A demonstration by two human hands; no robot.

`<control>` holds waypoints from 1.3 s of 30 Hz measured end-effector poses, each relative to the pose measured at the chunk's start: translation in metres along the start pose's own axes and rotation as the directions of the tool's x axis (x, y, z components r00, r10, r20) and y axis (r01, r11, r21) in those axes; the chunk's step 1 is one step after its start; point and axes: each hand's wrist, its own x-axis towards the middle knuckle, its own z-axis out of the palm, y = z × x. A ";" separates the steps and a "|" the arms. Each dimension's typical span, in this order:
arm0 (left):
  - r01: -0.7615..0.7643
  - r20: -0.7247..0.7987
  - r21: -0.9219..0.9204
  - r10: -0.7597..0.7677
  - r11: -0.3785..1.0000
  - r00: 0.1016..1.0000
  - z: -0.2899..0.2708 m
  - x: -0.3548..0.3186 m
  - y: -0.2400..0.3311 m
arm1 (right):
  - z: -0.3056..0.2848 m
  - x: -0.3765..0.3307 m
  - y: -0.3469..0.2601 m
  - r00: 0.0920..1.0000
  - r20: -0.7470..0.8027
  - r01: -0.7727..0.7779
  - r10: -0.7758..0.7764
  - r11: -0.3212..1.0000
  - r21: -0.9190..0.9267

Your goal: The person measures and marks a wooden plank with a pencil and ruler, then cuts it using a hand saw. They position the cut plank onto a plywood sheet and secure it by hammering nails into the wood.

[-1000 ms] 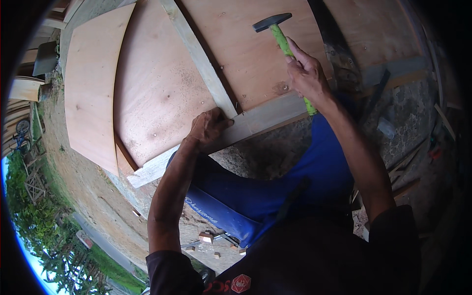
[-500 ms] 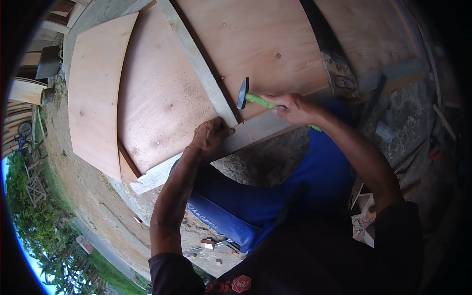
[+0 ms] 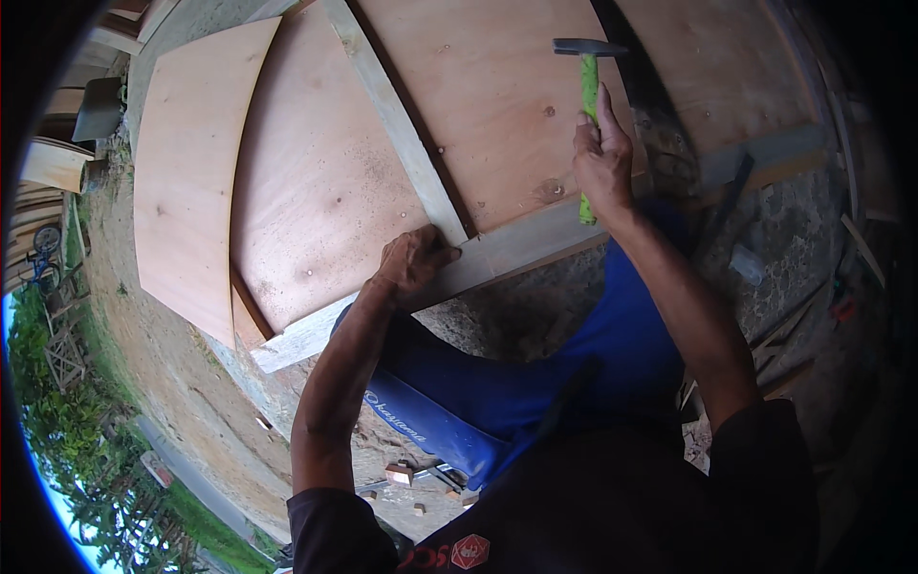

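Note:
My right hand [image 3: 606, 172] grips the green handle of a hammer [image 3: 589, 81] and holds it raised over the plywood panel [image 3: 497, 124]. The dark metal head is at the top, clear of the wood. Closed fingers of my left hand [image 3: 411, 260] press at the corner where a narrow wooden batten [image 3: 394, 124] meets the wooden strip [image 3: 535, 239] along the panel's near edge. The thumb lies against that strip. Whether a nail is between these fingers is hidden.
A handsaw [image 3: 665, 143] lies on the panel to the right. At left, a curved plywood sheet [image 3: 196, 163] overlaps the panel. My blue-trousered legs [image 3: 459, 373] are under the near edge. Small wood offcuts [image 3: 400, 473] lie on the ground, and a clear plastic piece [image 3: 748, 264] lies at right.
My right hand has lifted the hammer up and to the right, away from the corner, turning its handle upright. The left hand stays at the corner.

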 end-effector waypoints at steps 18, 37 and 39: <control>-0.344 -0.436 -0.774 -0.053 0.532 0.898 -0.013 -0.052 0.059 | 0.056 0.030 -0.136 0.998 0.056 -0.009 0.001 0.991 0.136; -0.293 -0.649 -0.612 -0.254 0.735 0.717 0.018 -0.058 0.005 | 0.087 0.086 -0.142 0.939 0.343 0.060 0.008 0.980 -0.187; -0.291 -0.678 -0.589 -0.265 0.754 0.686 0.027 -0.047 0.001 | 0.092 0.091 -0.131 0.925 0.381 0.069 0.000 0.983 -0.168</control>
